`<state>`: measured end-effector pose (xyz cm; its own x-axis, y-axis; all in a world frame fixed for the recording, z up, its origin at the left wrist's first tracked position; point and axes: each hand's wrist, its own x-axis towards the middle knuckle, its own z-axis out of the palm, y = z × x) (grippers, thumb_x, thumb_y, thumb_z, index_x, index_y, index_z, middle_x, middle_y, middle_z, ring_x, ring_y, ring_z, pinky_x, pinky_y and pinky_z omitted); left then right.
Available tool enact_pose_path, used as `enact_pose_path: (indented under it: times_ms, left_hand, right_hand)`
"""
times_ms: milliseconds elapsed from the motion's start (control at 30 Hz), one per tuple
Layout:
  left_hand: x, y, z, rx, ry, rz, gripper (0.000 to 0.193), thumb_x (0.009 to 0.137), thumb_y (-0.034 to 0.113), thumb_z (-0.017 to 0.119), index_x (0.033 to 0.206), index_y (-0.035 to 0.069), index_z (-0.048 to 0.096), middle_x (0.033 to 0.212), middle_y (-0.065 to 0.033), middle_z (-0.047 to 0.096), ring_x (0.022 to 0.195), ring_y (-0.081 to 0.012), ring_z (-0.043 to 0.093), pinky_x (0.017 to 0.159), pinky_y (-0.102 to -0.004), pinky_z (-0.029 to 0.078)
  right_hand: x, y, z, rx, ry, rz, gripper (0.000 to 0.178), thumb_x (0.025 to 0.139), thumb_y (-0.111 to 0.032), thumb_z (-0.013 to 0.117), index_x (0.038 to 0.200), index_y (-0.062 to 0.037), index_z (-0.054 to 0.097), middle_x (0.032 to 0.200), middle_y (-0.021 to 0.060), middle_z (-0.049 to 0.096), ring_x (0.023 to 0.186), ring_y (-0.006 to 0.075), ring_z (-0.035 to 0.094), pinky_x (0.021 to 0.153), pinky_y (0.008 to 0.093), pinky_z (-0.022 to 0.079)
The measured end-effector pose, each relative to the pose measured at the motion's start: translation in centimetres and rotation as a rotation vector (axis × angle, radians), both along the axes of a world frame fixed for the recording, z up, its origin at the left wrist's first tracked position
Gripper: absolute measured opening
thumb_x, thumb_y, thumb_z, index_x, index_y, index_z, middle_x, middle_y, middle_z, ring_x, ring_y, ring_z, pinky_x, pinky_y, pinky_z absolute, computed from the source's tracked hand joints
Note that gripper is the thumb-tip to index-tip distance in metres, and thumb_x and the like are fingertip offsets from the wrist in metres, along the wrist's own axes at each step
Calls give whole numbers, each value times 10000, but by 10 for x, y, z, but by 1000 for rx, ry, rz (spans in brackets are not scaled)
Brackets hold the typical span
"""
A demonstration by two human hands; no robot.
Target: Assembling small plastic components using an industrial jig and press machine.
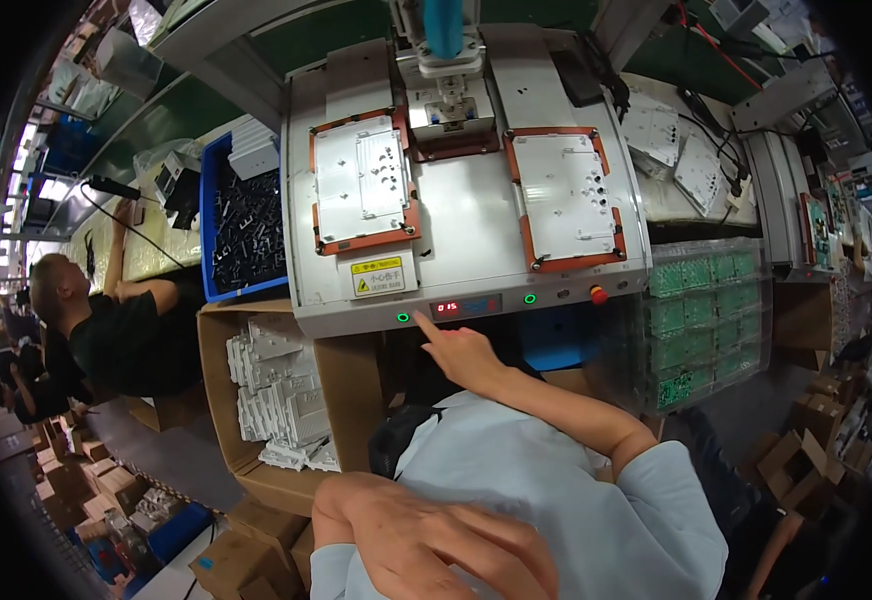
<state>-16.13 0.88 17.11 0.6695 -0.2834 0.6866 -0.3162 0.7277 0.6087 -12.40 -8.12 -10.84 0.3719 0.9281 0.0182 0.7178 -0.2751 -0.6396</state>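
Note:
My right hand (464,358) reaches across my body to the front panel of a grey machine (456,215). Its index finger is stretched out and the hand holds nothing. The fingertip is beside a green-lit button (403,317) at the panel's left; I cannot tell whether they touch. Close to the camera, in front of my chest, is my left hand (446,545), back upward, fingers loosely bent and slightly apart, nothing seen in it. On the machine, two white panels (361,180) (563,195) with small dark parts lie in orange-brown fixtures.
A press head (451,115) hangs between the fixtures. A red knob (598,295) is at the panel's right. At left are a blue bin (218,290) of black parts and a cardboard box (341,400) of white parts. Green circuit boards (706,310) lie right. Another person (121,330) sits left.

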Motion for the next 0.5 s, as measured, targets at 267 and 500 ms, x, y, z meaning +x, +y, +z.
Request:
enact_pose_path:
  times_ms: [267, 500]
  left_hand:
    - [11, -14, 0, -30, -1, 75, 296, 862, -117, 523, 1095, 23, 639, 1052, -211, 628, 877, -342, 596, 730, -401, 522]
    - [22, -27, -1, 80, -43, 82, 271, 886, -96, 504, 1080, 39, 636, 1075, -214, 630, 894, -343, 608, 709, -410, 520]
  right_hand:
    - [56, -104, 9, 210, 15, -541, 116, 901, -118, 583, 977, -58, 646, 858, 99, 666, 749, 285, 620, 670, 357, 480]
    - [175, -109, 48, 446, -417, -937, 234, 949, -130, 536, 1150, -21, 587, 994, 128, 596, 852, 268, 561, 755, 356, 445]
